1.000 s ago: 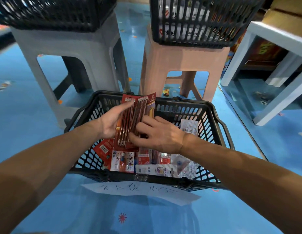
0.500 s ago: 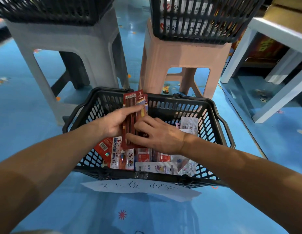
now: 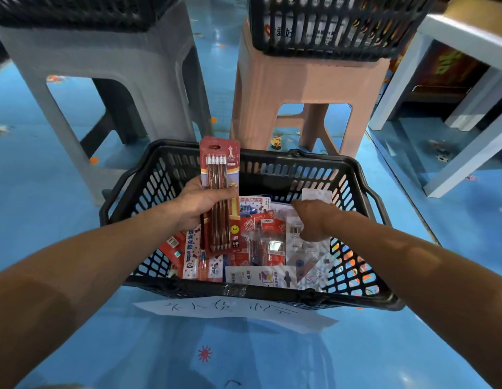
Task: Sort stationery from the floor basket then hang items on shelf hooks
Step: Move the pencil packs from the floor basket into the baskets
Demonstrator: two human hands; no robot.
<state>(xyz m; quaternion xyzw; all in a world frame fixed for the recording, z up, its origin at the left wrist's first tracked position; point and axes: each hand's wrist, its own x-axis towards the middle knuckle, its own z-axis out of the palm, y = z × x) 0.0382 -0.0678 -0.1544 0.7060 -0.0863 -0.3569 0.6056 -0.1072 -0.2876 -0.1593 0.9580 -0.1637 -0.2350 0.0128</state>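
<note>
A white paper label with handwritten characters lies on the blue floor, touching the floor basket at its 6 o'clock edge. The floor basket is black open mesh and holds a loose layer of stationery packets, mostly red and white carded packs, some of them clear. The left hand is over the basket's 10 o'clock area. Its thumb and fingers are wrapped round the pencil packs, a small stack of red cards held upright, with the hang-hole end toward 12 o'clock and the pencil tips toward 6 o'clock. The right hand is at the basket's 2 o'clock area, back upward, with the fingers pointing down onto a white barcoded packet. The fingertips are hidden, so it cannot be told whether it grasps anything. Beyond the basket, a grey stool stands at 11 o'clock and a pink stool at 1 o'clock. The grey stool carries the left top basket. The pink stool carries the right top basket, which holds packaged goods. A white frame stands at 2 o'clock.
</note>
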